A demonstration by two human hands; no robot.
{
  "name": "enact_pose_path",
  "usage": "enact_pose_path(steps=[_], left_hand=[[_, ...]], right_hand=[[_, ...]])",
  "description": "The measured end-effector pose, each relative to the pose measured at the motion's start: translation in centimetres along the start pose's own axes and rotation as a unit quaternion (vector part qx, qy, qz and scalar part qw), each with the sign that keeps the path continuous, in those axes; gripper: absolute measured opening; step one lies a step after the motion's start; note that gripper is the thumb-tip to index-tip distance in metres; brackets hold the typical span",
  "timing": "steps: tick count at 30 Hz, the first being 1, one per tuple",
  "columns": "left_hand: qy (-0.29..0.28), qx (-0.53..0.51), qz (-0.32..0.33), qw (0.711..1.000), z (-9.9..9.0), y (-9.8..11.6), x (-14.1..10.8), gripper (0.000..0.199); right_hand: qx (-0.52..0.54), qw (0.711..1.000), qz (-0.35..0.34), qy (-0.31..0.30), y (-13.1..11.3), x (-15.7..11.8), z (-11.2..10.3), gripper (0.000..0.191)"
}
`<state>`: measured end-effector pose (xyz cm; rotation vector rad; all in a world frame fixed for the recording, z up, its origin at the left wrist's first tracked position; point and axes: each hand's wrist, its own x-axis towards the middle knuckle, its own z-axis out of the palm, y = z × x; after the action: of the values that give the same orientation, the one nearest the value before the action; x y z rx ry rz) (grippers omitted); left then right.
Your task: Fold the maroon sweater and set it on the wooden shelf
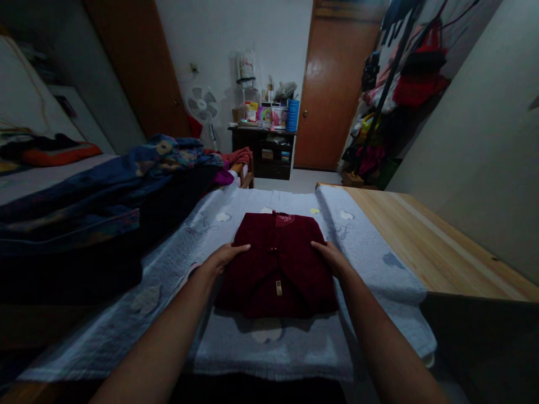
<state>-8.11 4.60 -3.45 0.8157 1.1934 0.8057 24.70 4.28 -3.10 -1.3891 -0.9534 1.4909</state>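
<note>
A folded dark red garment (pixel 290 275) lies on a pale blue cloth (pixel 273 359) in the middle of the view, with a small tag near its front edge. My left hand (pixel 227 257) grips its left side, the thumb on top and the other fingers hidden beneath or behind the edge. On the opposite side my right hand (pixel 330 255) holds the garment the same way, thumb resting on the fabric.
A wooden surface (pixel 391 230) stands at the right, partly under the cloth. Dark and blue patterned bedding (pixel 105 185) is heaped at the left. Farther back are a white fan (pixel 203 105), a dark shelf (pixel 252 151) and a wooden door (pixel 332 95). Bags (pixel 421 78) hang at the upper right.
</note>
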Motion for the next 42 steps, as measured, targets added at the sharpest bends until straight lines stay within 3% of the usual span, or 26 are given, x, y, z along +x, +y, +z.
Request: enact_pose_path(steps=[2,5,13,16,21,29,37,42], left_hand=[[-0.037,-0.025,-0.030,0.999,0.1,0.2,-0.3,0.045],[-0.035,-0.039,-0.027,0.998,0.4,0.3,-0.7,0.048],[-0.053,-0.090,-0.047,0.993,0.7,-0.2,-2.4,0.063],[-0.055,-0.072,-0.024,0.996,0.6,-0.6,-2.5,0.069],[-0.031,-0.050,0.082,0.995,1.1,-0.9,-2.2,0.081],[-0.038,0.044,0.151,0.987,1.7,1.4,-2.3,0.081],[-0.095,0.053,0.142,0.984,1.3,3.3,1.0,0.082],[-0.007,0.114,0.079,0.990,0.8,2.4,2.9,0.069]], right_hand=[[0.035,0.997,0.064,-0.034,-0.3,0.3,-0.2,0.033],[0.076,0.989,0.115,-0.059,-0.5,0.4,-0.4,0.029],[0.135,0.980,0.113,-0.089,-0.3,-0.1,0.1,0.029],[0.131,0.980,0.118,-0.089,0.0,0.0,0.0,0.031],[0.118,0.990,0.053,-0.050,0.5,0.2,-0.2,0.041],[0.134,0.991,-0.013,-0.015,-0.5,-2.6,0.1,0.052],[0.177,0.983,-0.032,0.034,0.3,-4.4,0.8,0.063],[0.194,0.979,-0.025,0.061,1.8,-4.6,1.4,0.055]])
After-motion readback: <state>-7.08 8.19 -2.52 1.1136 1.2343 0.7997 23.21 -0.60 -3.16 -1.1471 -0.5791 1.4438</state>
